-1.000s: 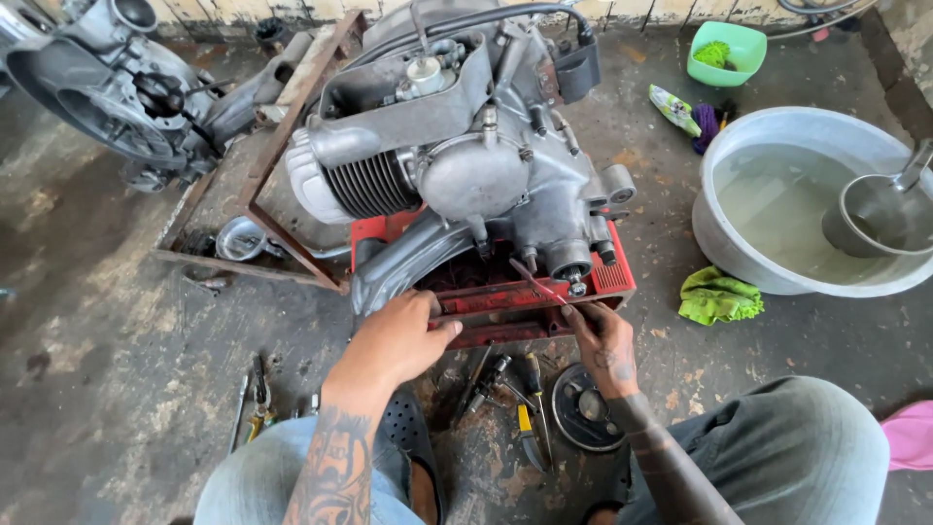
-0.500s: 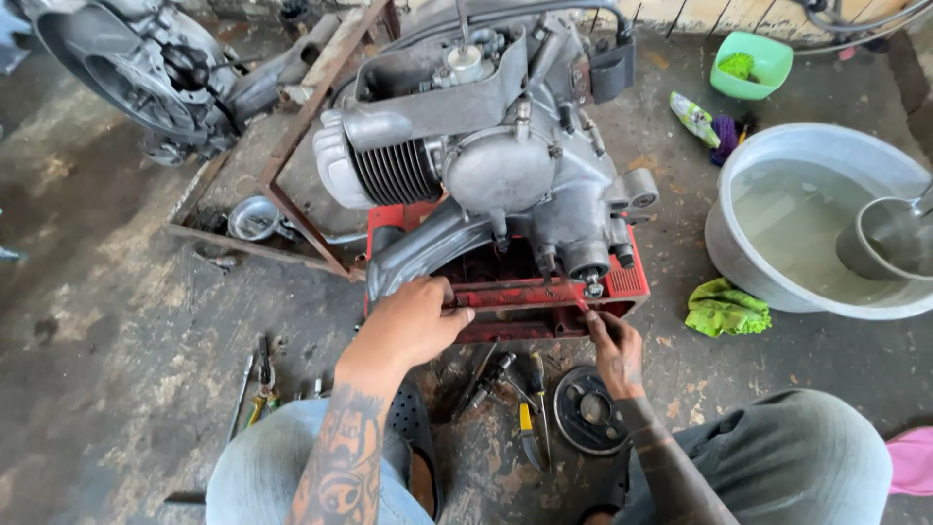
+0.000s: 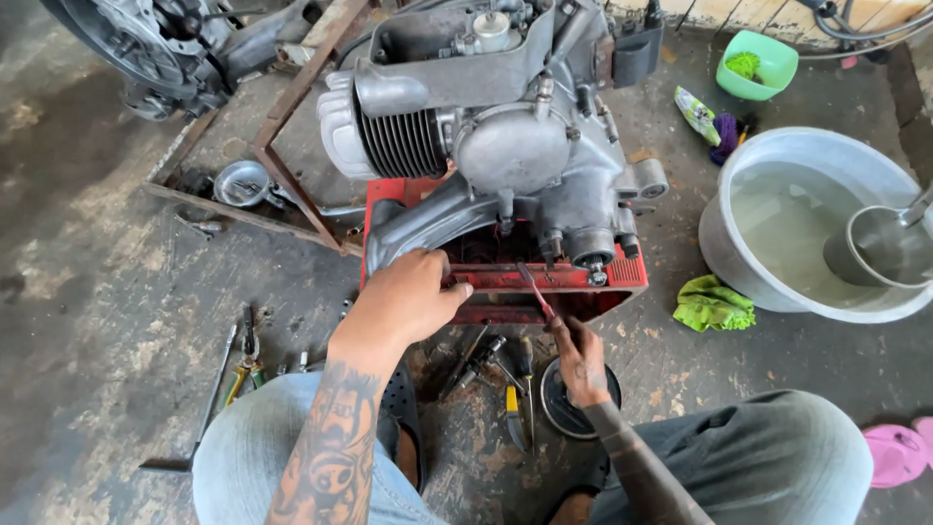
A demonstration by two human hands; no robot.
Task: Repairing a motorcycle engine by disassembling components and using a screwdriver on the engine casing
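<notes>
Left hand (image 3: pixel 408 297) spread over the front lip of the red crate (image 3: pixel 622 274), fingers (image 3: pixel 449 290) curled onto its edge, seemingly steadying the load. Right hand (image 3: pixel 581 355) closed around a red-handled screwdriver (image 3: pixel 536 292), shaft angled up from the fingertips toward the underside of the engine (image 3: pixel 505 146). Engine seated on the crate, just beyond both sets of fingers: dull cast grey metal, ribbed cooling fins, rounded covers. Loose tools (image 3: pixel 496 365) on stained concrete below the knuckles; wide metal basin (image 3: pixel 739 194) of cloudy water off to the right.
</notes>
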